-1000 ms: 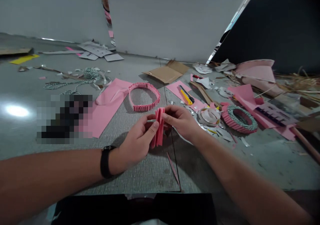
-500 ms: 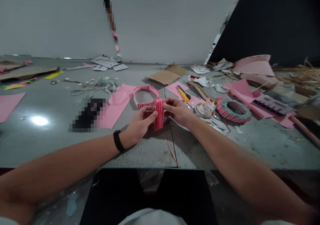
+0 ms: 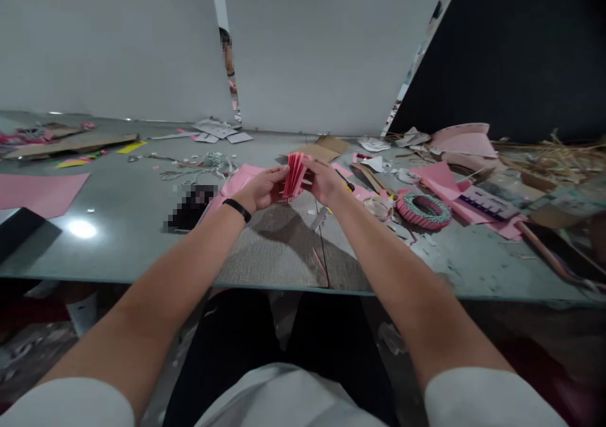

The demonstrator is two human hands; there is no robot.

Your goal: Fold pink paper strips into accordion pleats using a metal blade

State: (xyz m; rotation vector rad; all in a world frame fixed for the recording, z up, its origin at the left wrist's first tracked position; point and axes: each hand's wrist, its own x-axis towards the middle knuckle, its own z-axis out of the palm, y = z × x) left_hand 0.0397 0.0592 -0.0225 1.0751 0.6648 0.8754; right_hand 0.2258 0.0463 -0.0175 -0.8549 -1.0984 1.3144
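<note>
Two-handed pinch on a folded, pleated pink paper [image 3: 295, 175].
Left hand [image 3: 262, 188] and right hand [image 3: 324, 182] clamp it from opposite sides, above the grey worktop [image 3: 274, 250]; a pleated pink ring [image 3: 423, 211] lies at 3 o'clock, a pink paper sheet [image 3: 241, 180] at 9 o'clock, just beside the left hand.

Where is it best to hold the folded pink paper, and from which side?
Grip the pleated pink paper across its folded stack from both sides, as the left hand and right hand do; its free top edges fan open.
</note>
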